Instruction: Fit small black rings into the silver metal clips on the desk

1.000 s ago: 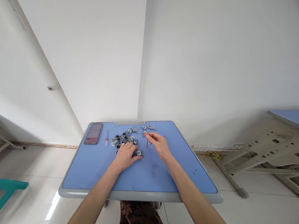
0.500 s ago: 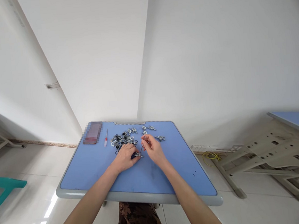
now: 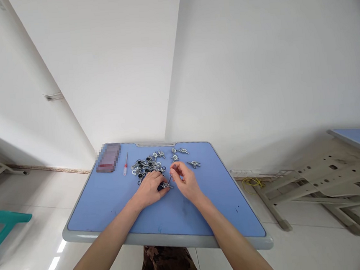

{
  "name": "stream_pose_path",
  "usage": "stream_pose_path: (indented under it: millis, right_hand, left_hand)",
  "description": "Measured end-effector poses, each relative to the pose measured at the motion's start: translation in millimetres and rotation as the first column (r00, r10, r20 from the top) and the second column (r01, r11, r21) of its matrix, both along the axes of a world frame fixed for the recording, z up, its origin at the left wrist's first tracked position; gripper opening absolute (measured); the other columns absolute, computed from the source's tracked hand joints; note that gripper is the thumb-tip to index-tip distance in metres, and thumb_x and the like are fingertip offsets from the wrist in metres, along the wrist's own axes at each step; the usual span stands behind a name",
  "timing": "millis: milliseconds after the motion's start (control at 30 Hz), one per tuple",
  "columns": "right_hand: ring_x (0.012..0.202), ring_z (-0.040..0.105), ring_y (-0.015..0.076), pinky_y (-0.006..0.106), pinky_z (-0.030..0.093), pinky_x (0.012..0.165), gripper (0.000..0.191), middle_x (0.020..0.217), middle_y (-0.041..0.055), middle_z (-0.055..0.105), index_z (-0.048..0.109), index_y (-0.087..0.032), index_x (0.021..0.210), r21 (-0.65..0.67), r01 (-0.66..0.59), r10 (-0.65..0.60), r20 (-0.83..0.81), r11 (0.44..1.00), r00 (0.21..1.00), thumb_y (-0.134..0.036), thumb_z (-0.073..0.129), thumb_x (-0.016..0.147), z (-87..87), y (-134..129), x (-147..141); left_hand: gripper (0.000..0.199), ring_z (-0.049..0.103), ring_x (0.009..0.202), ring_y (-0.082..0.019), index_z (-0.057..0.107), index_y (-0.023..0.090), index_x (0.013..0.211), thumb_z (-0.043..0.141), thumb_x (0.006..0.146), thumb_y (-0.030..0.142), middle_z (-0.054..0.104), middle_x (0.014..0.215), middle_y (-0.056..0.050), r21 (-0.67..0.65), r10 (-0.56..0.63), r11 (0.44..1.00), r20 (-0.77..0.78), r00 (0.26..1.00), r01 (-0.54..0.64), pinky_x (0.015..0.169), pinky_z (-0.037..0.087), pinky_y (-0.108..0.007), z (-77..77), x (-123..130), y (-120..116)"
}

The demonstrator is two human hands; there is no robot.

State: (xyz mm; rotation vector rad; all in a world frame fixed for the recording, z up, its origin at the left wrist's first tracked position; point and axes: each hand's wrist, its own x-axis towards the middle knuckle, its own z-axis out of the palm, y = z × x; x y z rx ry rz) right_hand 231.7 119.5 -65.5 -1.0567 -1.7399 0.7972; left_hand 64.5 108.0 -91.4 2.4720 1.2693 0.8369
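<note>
My left hand (image 3: pixel 151 188) rests on the blue tabletop, its thumb and fingers closed on a small silver metal part (image 3: pixel 164 185). My right hand (image 3: pixel 185 180) pinches a screwdriver (image 3: pixel 170 179), whose thin shaft slants down to that part; the fingers hide most of its handle. Just beyond my left hand lies a pile of similar metal parts (image 3: pixel 146 165), some with black round pieces. Several more silver parts (image 3: pixel 175 157) are spread behind my right hand, and one metal part (image 3: pixel 194 164) lies to its right.
The small blue table (image 3: pixel 117 212) has a grey rim. A second screwdriver (image 3: pixel 125 165) with a clear and red handle lies left of the pile, beside a blurred dark phone-like slab (image 3: pixel 109 157). A white wall (image 3: pixel 124 72) rises behind. A green stool (image 3: pixel 7 219) stands at left.
The view has shifted slightly. Both hands keep their places at the metal part, with the screwdriver shaft still slanting down to it.
</note>
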Motion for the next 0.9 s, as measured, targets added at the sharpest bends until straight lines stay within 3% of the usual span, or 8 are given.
stream_pose_path:
  millis: [667,900]
  right_hand:
    - [0.062,0.053,0.0125,0.023,0.041,0.05,0.011,0.079,0.0019,0.056,0.05,-0.021,0.088,0.071,-0.009,0.003,0.085,0.997,0.996,-0.029,0.044,0.09,5.6,-1.1,-0.7]
    - [0.068,0.055,0.0151,0.026,0.045,0.056,0.008,0.081,0.0029,0.059,0.056,-0.021,0.09,0.166,-0.042,0.023,0.117,0.985,0.993,-0.028,0.053,0.086,1.1,1.4,1.2]
  left_hand:
    - [0.01,0.055,0.086,-0.02,0.057,0.02,0.085,0.063,0.08,0.026,0.058,0.083,-0.003,0.016,0.002,1.0,0.014,1.0,-0.002,0.08,0.043,-0.036,1.0,-0.2,0.9]
    - [0.009,0.053,0.079,-0.019,0.056,0.019,0.08,0.063,0.08,0.024,0.055,0.078,-0.002,0.024,0.012,1.0,0.008,1.0,-0.012,0.075,0.043,-0.033,0.0,0.1,1.1]
